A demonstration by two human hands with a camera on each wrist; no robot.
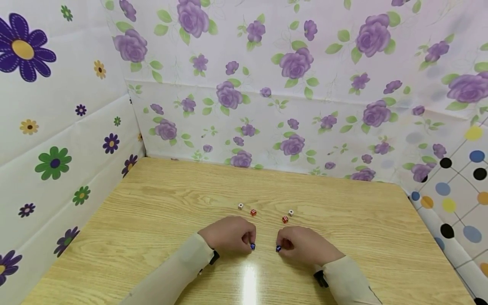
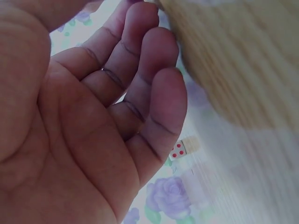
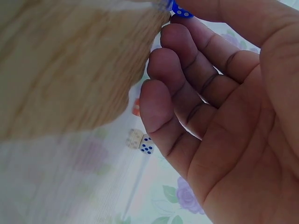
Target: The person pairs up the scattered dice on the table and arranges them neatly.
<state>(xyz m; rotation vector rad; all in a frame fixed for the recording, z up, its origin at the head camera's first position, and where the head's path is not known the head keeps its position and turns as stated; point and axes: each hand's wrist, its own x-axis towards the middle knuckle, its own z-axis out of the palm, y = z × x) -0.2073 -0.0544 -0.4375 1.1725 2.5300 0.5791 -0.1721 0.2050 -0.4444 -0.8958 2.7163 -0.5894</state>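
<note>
Left hand (image 1: 230,234) pinches the left blue die (image 1: 253,246) at its fingertips; right hand (image 1: 306,245) pinches the right blue die (image 1: 278,248) likewise. Left wrist view doesn't clearly show its die, so that grip is read from the head view. Blue pair low at the desk (image 1: 171,195), apart, left one at 9 o'clock of the other; contact with the desk, can't tell. Step in hand: seems to be placing or picking up the blue pair, unclear which. Next move likely calls for a careful release if placing, a firm pinch and lift if picking up. Counts: two blue, two red, two white; six dice, two hands. Left red die (image 1: 253,212) at 12 o'clock of left blue die; left white die (image 1: 240,206) at 10 o'clock of that red. Right red die (image 1: 285,219) just past 12 o'clock of right blue die; right white die (image 1: 291,213) between 1 and 2 o'clock of that red.
</note>
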